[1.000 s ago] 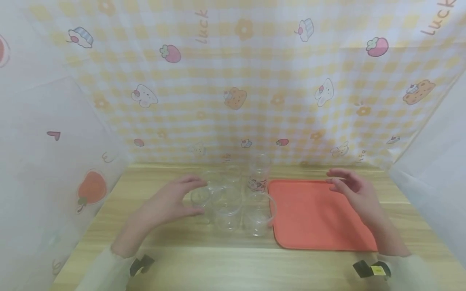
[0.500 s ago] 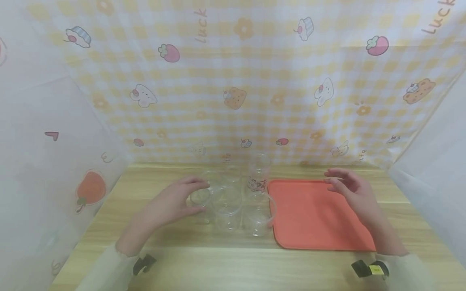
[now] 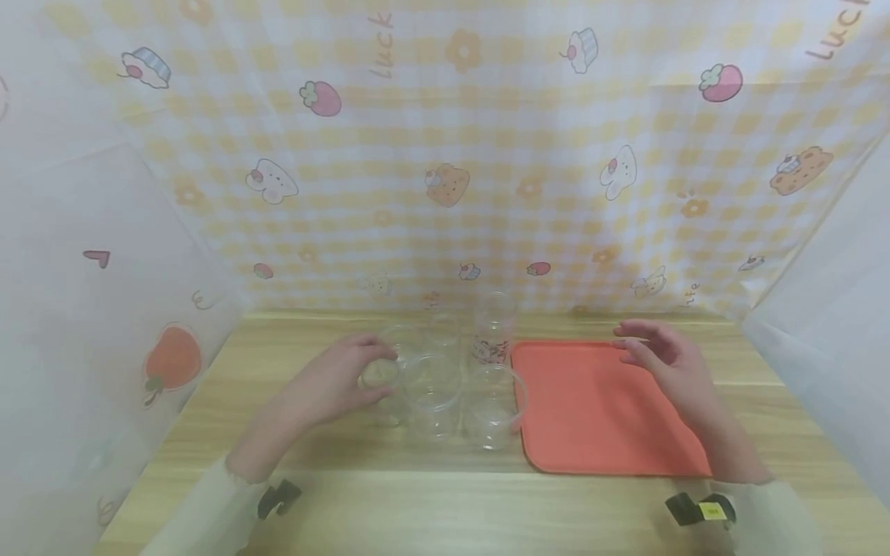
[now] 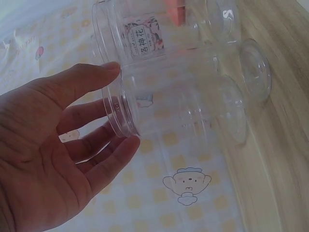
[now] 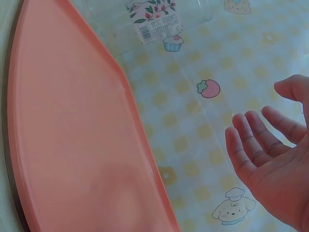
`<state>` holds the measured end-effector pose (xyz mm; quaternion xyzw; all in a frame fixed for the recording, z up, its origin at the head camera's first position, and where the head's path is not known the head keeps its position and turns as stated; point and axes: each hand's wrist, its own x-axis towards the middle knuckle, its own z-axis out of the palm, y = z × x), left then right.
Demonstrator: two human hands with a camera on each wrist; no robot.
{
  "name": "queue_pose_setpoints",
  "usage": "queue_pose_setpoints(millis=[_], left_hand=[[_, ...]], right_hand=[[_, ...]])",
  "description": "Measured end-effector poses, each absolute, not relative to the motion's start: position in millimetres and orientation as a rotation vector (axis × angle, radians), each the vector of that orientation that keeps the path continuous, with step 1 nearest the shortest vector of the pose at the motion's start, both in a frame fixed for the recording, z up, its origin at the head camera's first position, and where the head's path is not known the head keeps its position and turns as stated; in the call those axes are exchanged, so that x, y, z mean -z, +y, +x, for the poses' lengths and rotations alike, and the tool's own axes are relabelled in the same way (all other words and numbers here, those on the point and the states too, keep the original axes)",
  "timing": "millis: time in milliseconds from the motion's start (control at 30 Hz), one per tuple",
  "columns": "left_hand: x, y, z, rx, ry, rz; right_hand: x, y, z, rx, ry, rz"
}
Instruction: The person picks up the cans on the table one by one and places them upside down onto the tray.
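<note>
My left hand point(image 3: 337, 382) grips the rim of a clear plastic jar point(image 4: 164, 108), with thumb on one side and fingers curled round the other. This jar stands upright at the left end of a group of clear jars. Close beside it are a wide-mouthed jar point(image 3: 433, 405) and, farther right, another jar point(image 3: 492, 413) near the tray. My right hand point(image 3: 670, 367) hovers over the far right part of an orange tray point(image 3: 591, 417), its fingers loosely bent around nothing. In the right wrist view the same hand point(image 5: 277, 154) shows a bare palm.
A taller jar with a floral label point(image 3: 492, 349) stands behind the group, by the tray's far left corner. Another clear jar point(image 3: 443, 332) is beside it. A yellow checked cloth point(image 3: 445, 232) hangs along the table's back edge. White sheets enclose both sides.
My left hand has moved slightly right and its thumb and fingers have closed in on the left jar's rim. My right hand has drifted a little left above the tray.
</note>
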<state>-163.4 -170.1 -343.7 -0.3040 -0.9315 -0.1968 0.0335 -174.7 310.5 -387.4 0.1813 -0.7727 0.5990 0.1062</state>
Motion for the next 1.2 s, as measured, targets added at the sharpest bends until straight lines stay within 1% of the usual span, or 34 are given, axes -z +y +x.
queue_pose_setpoints(millis=[367, 700, 900, 1200], left_hand=[[339.7, -174.4, -161.1, 0.627, -2.862, -0.893], [331.9, -185.6, -153.7, 0.686, -2.806, -0.871], [335.2, -199.3, -150.7, 0.785, -2.773, -0.813], [337.0, -219.2, -145.3, 0.83, -2.762, -0.651]], right_hand=[[389.5, 303.6, -174.9, -1.859, -2.202, 0.601], [388.1, 296.5, -174.0, -1.815, -2.288, 0.533], [388.5, 295.8, -172.8, -1.832, -2.277, 0.53], [389.1, 295.7, -172.6, -1.899, -2.216, 0.541]])
